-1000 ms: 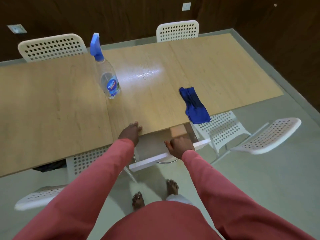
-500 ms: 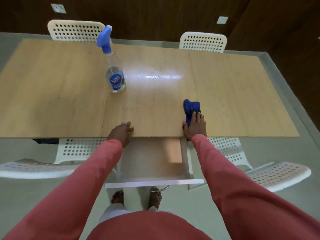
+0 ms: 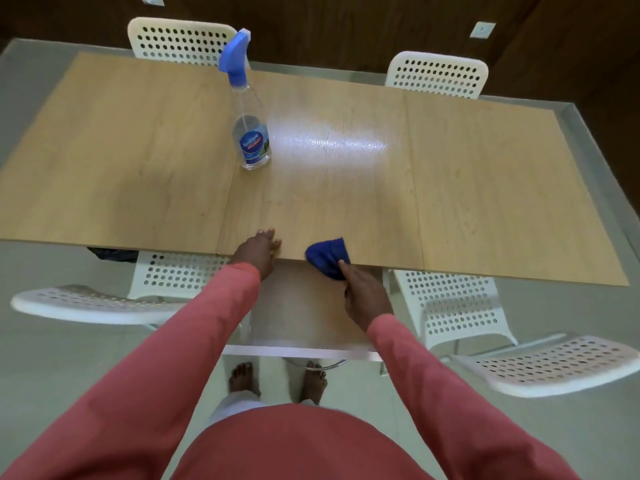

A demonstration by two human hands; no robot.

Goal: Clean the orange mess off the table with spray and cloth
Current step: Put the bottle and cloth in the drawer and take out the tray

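Now the right hand [image 3: 365,297] grips a bunched blue cloth [image 3: 328,258] at the near edge of the wooden table [image 3: 485,188], the cloth half over that edge; the left hand [image 3: 258,252] lies flat just beside it, fingers straight on the tabletop. Farther back, left of the glare patch, a clear spray bottle [image 3: 250,133] with a blue trigger head stands upright, well apart from both hands. White perforated chairs [image 3: 450,299] ring the table, and a pulled-out drawer [image 3: 308,306] sits below the hands.

Hands at table edge [image 3: 485,275] — right hand [image 3: 365,294] grips cloth [image 3: 327,258].
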